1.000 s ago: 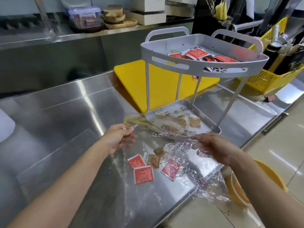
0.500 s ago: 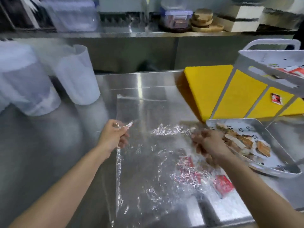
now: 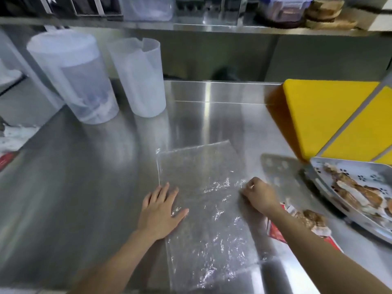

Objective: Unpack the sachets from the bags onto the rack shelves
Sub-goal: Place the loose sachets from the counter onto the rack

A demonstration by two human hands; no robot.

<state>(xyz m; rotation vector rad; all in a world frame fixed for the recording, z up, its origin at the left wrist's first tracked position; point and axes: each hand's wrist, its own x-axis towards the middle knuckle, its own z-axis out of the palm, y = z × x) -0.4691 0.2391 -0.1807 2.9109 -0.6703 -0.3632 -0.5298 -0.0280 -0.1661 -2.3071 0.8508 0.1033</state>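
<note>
Lying flat under both hands, bag point(image 3: 203, 200)

Steel grey, clear plastic, yellow, red and brown

The desk point(image 3: 106, 187) is brushed silver; the bag point(image 3: 207, 187) clear with white glints; the board point(image 3: 322, 115) bright yellow; loose sachets point(image 3: 311, 219) red and brown; the rack shelf point(image 3: 326, 183) pale grey with small dark flower-like marks; two jugs point(image 3: 140, 77) frosted white.

The clear bag point(image 3: 203, 200), held up in the air a moment ago, is now lying flat on the tabletop point(image 3: 89, 187). The left hand point(image 3: 161, 211) is pressing open on the bag's left edge, no longer pinching it. The right hand point(image 3: 259, 193) is resting curled on its right edge.
</note>
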